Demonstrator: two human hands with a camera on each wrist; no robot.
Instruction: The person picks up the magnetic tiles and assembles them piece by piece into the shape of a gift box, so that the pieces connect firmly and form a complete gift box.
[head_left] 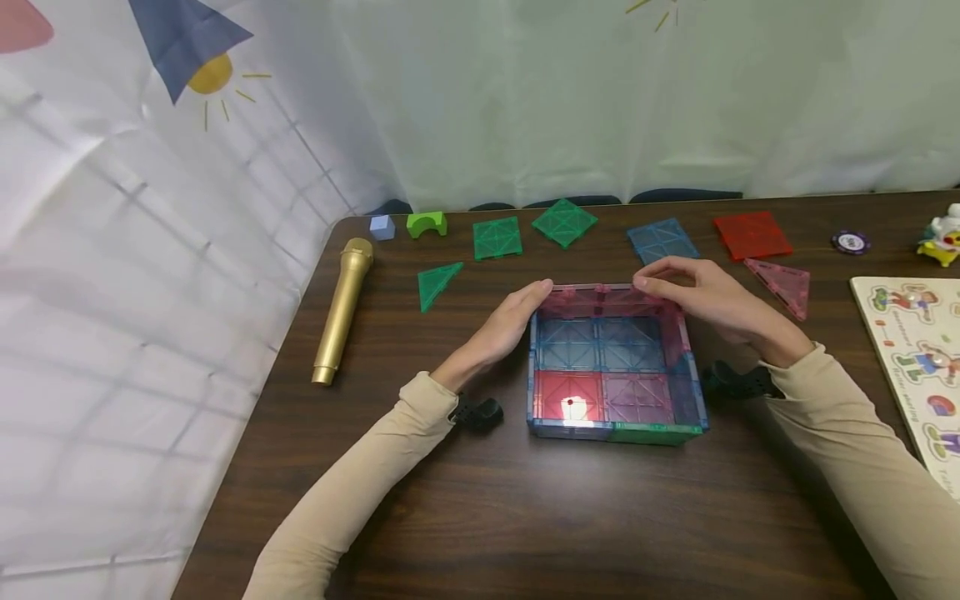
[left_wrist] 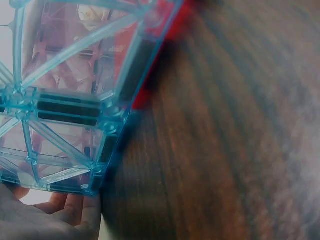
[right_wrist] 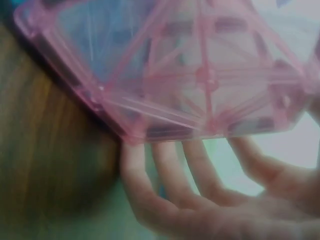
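An open-topped box of translucent magnetic tiles (head_left: 567, 343) sits on the table, with blue, red and purple squares in its base. Its walls are pink, blue and green. My left hand (head_left: 504, 329) lies along the far left corner, fingers extended and touching the pink back wall. In the left wrist view the left fingers (left_wrist: 72, 210) show beyond a blue side wall (left_wrist: 67, 107). At the far right corner my right hand (head_left: 720, 300) grips the back wall with bent fingers. The right wrist view shows right fingers (right_wrist: 172, 175) against the edge of a pink wall (right_wrist: 205, 80).
Behind the box lie green tiles (head_left: 497, 238), a blue tile (head_left: 663, 241), a red tile (head_left: 752, 235) and a pink triangle (head_left: 783, 286). A gold microphone (head_left: 344, 308) lies left. A poker chip (head_left: 851, 242) and a picture board (head_left: 911, 350) are at right.
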